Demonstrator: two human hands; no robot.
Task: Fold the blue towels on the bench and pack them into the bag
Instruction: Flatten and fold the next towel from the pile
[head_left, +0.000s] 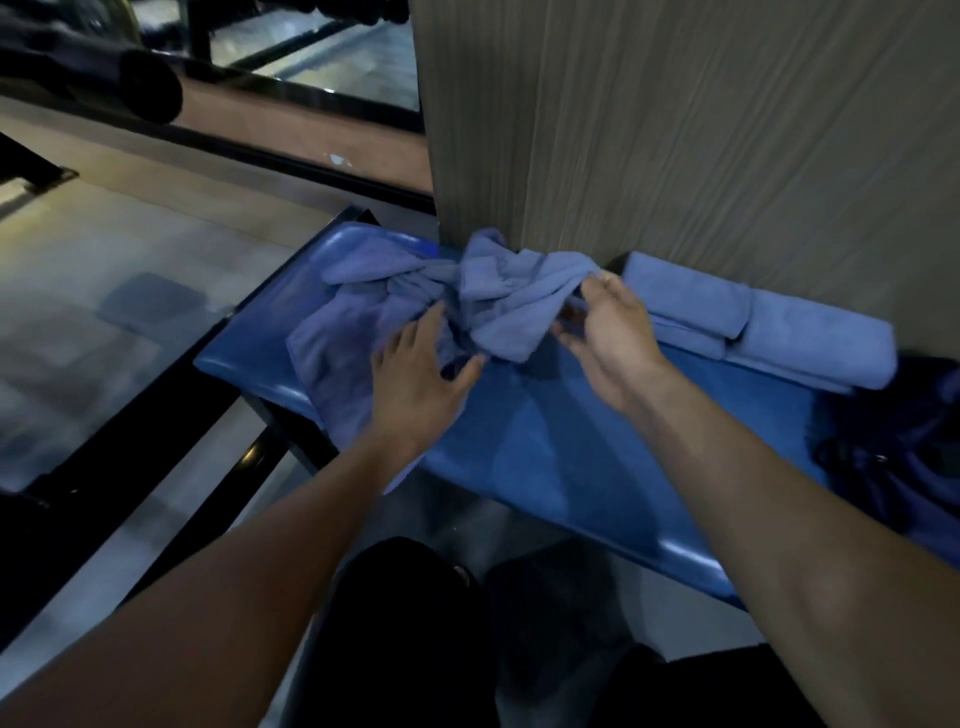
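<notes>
A crumpled heap of blue towels (415, 301) lies on the left half of the blue padded bench (571, 457). My right hand (608, 332) pinches a bunched fold of the crumpled towel at the heap's right side. My left hand (421, 384) lies on the heap's lower part, fingers spread and reaching under a fold. Two folded blue towels (753, 327) sit stacked on the bench's far right, against the wall. A dark blue bag (904, 447) sits at the bench's right end, partly cut off by the frame edge.
A grey ribbed wall panel (675, 130) rises directly behind the bench. To the left are a glossy floor (104, 312) and black equipment frames (130, 88). My dark-trousered legs (415, 623) stand in front of the bench.
</notes>
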